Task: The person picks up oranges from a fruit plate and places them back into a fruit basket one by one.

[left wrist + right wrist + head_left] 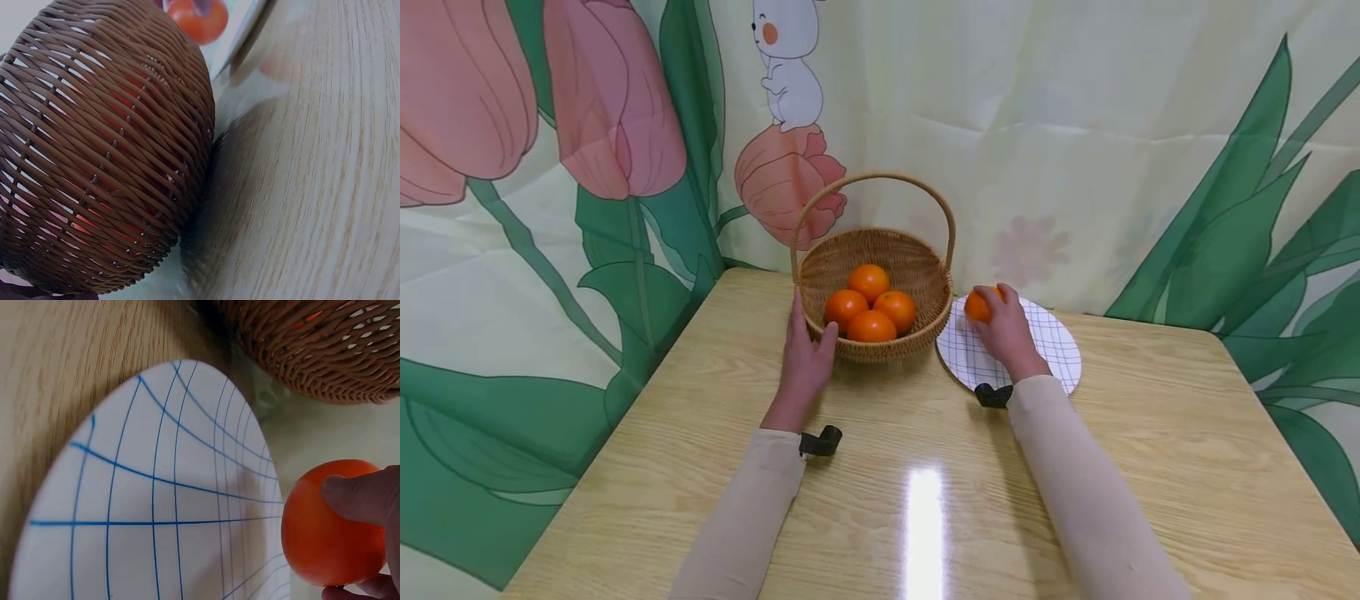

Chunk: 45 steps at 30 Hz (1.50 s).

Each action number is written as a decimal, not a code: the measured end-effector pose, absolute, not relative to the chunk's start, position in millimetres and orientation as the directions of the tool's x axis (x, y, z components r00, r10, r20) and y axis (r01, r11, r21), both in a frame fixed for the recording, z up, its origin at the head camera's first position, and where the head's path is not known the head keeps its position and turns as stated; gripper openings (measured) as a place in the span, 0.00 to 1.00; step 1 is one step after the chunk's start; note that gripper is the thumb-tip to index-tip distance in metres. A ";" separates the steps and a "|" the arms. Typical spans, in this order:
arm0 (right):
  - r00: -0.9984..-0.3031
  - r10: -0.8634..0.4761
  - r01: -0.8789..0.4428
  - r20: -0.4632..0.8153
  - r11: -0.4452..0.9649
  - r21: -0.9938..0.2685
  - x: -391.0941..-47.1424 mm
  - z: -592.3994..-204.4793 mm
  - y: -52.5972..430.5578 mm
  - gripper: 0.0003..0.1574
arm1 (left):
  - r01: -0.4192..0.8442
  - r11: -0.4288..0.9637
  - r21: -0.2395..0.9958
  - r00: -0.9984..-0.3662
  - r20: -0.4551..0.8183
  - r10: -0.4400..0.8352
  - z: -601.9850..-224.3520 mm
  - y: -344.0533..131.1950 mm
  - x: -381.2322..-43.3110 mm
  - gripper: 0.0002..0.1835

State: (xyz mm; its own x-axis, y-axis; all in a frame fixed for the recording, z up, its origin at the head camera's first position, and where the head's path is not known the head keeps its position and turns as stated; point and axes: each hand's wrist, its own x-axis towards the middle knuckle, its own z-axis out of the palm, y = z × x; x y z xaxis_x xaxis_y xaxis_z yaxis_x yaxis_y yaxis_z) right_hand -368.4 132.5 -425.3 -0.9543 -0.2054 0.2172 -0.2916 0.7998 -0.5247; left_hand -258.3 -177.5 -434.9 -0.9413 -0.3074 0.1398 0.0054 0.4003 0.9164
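Note:
A wicker basket (880, 354) with a tall arched handle stands at the back of the table and holds several oranges (871, 326). My left hand (805, 354) rests against its left side, fingers straight along the wall and thumb near the front rim. In the left wrist view the woven wall (106, 144) fills much of the picture. My right hand (1006, 332) grips another orange (331, 519) between thumb and fingers. That orange is over the far left part of a white plate (1056, 333) with blue grid lines, right of the basket.
The wooden table (880, 500) runs up to a printed curtain (1075, 167) close behind the basket and plate. Basket and plate stand close side by side. A black wrist camera (822, 441) sits on the left wrist, another (992, 395) on the right.

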 end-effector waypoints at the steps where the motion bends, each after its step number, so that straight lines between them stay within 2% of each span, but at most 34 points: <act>1: -0.952 -0.205 -0.296 0.226 0.798 -0.524 -366.5 -424.4 132.1 0.35 | 0.004 0.399 0.917 -0.942 0.138 -0.307 -434.8 -177.6 -258.2 0.43; 15: -0.928 -0.201 -0.346 0.315 0.780 -0.522 -342.2 -405.2 130.3 0.36 | -0.008 0.393 0.919 -0.947 0.120 -0.299 -431.8 -177.1 -256.9 0.43; 29: -0.859 -0.220 -0.461 0.462 0.726 -0.511 -323.4 -384.7 124.6 0.36 | 0.010 0.394 0.919 -0.948 0.135 -0.290 -432.0 -178.5 -257.7 0.44; 45: -0.822 -0.230 -0.520 0.522 0.677 -0.521 -305.6 -361.8 109.3 0.36 | 0.011 0.394 0.919 -0.949 0.134 -0.286 -432.2 -178.5 -258.5 0.44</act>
State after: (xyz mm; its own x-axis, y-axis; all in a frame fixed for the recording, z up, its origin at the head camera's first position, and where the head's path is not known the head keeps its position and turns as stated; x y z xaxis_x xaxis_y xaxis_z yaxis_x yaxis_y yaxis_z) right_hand -305.6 109.3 -361.8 -0.8217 -0.2297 0.5216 -0.5199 0.6773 -0.5205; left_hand -258.5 -178.5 -432.2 -0.9489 -0.2857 0.1339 0.0112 0.3938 0.9191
